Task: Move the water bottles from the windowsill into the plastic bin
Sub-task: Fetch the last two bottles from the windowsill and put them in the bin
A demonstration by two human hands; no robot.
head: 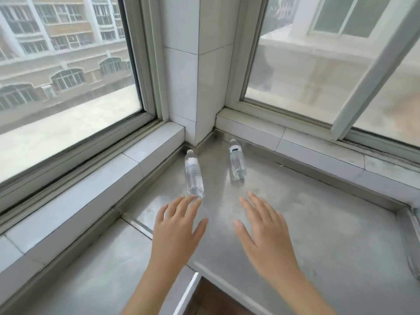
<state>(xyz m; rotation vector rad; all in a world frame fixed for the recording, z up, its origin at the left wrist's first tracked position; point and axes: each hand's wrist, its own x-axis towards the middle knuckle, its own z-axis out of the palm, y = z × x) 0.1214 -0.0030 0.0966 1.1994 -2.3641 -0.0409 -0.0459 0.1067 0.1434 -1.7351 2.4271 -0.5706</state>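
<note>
Now: both hands spread before the bottles

Nearest, the left hand (pixel 176 226) and right hand (pixel 261 228) hover over the steel windowsill (pixel 329 235), fingers straight and spread, each grip wide and holding nothing. Just beyond the left fingertips (pixel 193 197) stands the left water bottle (pixel 193 176). Farther toward the tiled corner pillar (pixel 200 76) stands the right water bottle (pixel 237 159), near the pillar's foot, apart from its neighbour.

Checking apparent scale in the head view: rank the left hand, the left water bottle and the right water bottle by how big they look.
1. left hand, largest, though nearest the camera.
2. left water bottle.
3. right water bottle, slightly smaller, but farther; both bottles may match.
</note>
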